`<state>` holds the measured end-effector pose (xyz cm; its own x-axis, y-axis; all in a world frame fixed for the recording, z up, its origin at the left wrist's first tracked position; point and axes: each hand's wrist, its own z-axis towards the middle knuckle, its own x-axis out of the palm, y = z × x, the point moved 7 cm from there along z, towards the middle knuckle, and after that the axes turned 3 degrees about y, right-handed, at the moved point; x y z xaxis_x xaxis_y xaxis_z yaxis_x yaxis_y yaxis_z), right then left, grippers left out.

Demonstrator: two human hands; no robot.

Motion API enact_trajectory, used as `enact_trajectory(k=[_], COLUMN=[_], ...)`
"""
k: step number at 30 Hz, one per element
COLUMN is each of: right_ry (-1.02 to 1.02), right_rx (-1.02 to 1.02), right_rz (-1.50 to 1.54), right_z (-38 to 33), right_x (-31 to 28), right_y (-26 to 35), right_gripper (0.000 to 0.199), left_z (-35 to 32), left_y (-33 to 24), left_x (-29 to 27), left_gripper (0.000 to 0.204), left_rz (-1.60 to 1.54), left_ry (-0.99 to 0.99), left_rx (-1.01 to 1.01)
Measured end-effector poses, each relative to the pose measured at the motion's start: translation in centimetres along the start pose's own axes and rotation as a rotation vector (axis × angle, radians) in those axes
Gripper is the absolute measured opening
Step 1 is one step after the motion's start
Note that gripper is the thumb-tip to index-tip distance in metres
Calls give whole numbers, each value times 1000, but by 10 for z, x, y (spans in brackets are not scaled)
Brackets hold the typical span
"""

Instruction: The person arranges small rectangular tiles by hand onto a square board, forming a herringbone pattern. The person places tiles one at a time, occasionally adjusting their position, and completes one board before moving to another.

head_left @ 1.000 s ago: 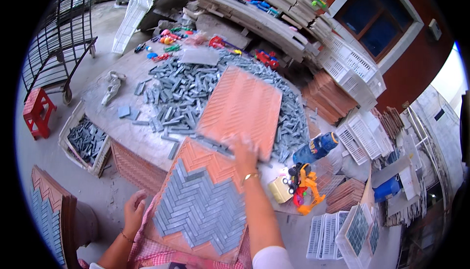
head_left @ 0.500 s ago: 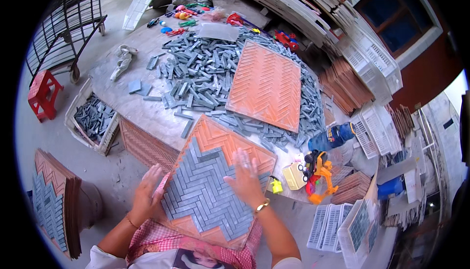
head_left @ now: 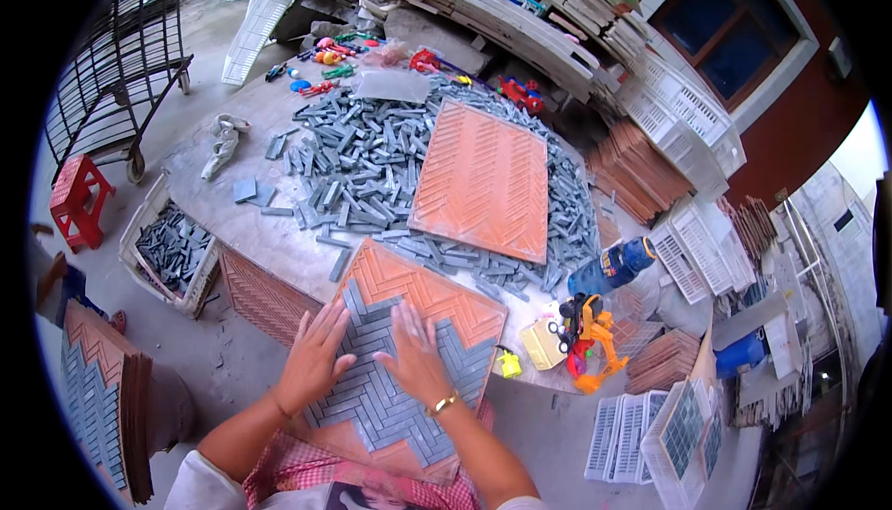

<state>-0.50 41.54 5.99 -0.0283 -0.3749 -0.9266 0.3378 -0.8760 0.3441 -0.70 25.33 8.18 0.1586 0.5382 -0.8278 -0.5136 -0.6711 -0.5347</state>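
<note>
An orange herringbone mould tray [head_left: 432,282] lies tilted against the table edge, over my lap. Grey stone strips [head_left: 381,417] fill its middle in a zigzag pattern, while orange grooves show at its far and near ends. My left hand [head_left: 319,352] rests flat at the left side of the strips, fingers stretched out and slightly apart. Over the middle of the strips lies my right hand [head_left: 415,354], its fingers also extended, a gold bangle on the wrist. Neither hand holds anything. Beyond the tray, a second orange mould [head_left: 481,180] sits on a heap of loose grey strips [head_left: 358,148].
Left of the table stand a white crate of strips [head_left: 130,255], a red stool [head_left: 79,202] and stacked filled moulds [head_left: 135,417]. Toys, including an orange toy excavator [head_left: 599,343], and a blue bottle [head_left: 610,267] line the right edge. Part of another person [head_left: 51,278] shows far left.
Both hands have come down onto the strips and closer together; the left moved right, over the tray. The view has shifted a little, and another person has appeared at the far left.
</note>
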Motion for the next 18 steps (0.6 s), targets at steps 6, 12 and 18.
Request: enact_trajectory(k=[6, 12, 18], right_ry=[-218, -269, -195], right_rx=[181, 285, 133], right_rz=[339, 439, 329], right_z=[-56, -83, -35], right_x=[-37, -43, -43], right_y=[-11, -16, -4], right_gripper=[61, 50, 44], left_z=[62, 64, 59], left_y=[20, 27, 20], left_x=[17, 36, 29], left_gripper=[73, 76, 78], left_rz=[176, 110, 199], left_ry=[47, 96, 75], left_rx=[114, 78, 49])
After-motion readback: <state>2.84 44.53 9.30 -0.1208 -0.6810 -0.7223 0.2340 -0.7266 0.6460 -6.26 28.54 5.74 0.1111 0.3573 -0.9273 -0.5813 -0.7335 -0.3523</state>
